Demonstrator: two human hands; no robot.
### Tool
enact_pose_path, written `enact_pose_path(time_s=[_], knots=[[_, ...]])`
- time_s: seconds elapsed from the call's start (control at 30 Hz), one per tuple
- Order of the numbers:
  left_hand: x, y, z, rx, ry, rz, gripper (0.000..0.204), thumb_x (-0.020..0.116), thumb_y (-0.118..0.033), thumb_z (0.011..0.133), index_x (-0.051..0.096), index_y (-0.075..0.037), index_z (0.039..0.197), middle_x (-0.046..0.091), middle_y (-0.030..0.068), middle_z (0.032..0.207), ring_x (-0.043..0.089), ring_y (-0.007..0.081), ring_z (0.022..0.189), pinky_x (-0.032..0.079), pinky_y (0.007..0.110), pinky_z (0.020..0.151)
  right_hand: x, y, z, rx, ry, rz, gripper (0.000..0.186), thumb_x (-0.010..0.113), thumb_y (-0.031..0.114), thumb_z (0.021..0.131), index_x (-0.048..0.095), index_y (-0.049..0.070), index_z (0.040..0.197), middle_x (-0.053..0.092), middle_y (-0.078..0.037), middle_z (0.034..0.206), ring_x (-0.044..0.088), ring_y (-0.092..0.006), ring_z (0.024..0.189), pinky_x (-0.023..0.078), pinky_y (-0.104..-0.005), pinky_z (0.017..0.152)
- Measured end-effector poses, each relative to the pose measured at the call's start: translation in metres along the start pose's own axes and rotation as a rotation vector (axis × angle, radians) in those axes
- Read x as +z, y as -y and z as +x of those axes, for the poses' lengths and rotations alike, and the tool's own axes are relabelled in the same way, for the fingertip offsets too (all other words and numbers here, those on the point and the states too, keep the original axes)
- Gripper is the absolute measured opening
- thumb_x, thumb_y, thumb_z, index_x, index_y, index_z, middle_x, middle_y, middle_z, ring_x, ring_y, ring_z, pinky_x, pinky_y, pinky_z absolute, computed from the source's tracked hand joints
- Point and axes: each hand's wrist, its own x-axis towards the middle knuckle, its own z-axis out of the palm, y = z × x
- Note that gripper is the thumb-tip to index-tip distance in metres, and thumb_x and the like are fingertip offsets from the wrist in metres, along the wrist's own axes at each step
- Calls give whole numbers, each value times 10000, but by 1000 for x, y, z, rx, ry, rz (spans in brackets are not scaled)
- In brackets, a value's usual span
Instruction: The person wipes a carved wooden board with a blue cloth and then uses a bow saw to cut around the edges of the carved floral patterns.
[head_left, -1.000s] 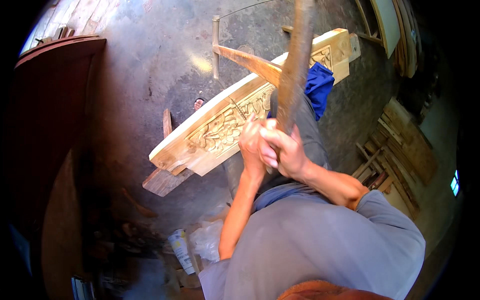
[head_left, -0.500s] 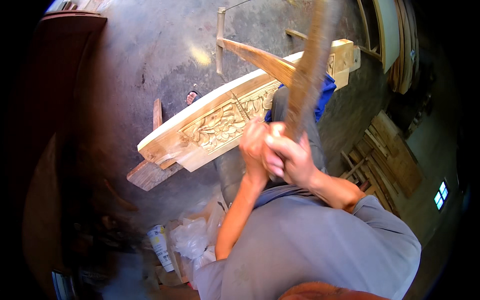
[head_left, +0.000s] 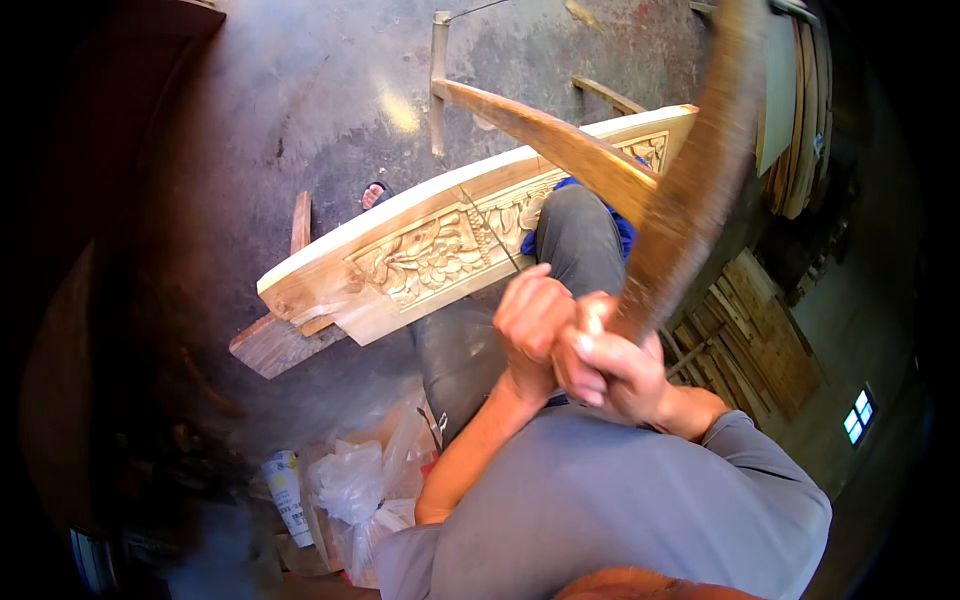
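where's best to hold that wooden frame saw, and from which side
Probably the lower end of its thick wooden arm, from the near side: it looks slim enough to wrap there, while the thin blade leads away across the carved board.

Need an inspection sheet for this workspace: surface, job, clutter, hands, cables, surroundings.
Surface: concrete floor, pale dust patch.
Job: carved plank lies aslant, a rough board under its left end; wooden frame saw above, blade crossing the plank, cut depth unclear.
Hold-down: bent knee over the plank, blue cloth around it.
Clutter: plastic bag, white container at lower left.
Hands: left hand and right hand both closed at the saw's near end.
Cables: nothing seen; thin line at the saw's far post looks like part of it.
Surroundings: scrap wood and small window at right; foot beyond the plank.
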Motion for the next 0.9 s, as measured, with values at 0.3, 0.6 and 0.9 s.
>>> enact_pose_path(time_s=[0.3,0.6,0.9], knots=[[2,19,18,-69,-81,-19,211,654,-222,884,624,-68,742,451,86,657,562,308,642,572,488,829,-2,-13,43,18,38,-138,394,632,114,978,442,94,633,493,12,536,424,-86,446,328,-271,451],[3,-12,6,-21,-80,13,244,754,-90,815,571,-90,653,419,66,623,520,252,596,591,458,827,-5,-6,4,-56,47,-143,363,614,70,976,422,96,669,496,-13,541,430,-94,438,327,-271,436],[-13,-15,7,-24,-23,1,219,724,-175,804,581,-85,664,509,79,677,590,276,661,592,462,845,12,3,0,-23,134,-71,323,576,52,989,384,85,731,466,-56,546,407,-122,415,315,-286,402]])
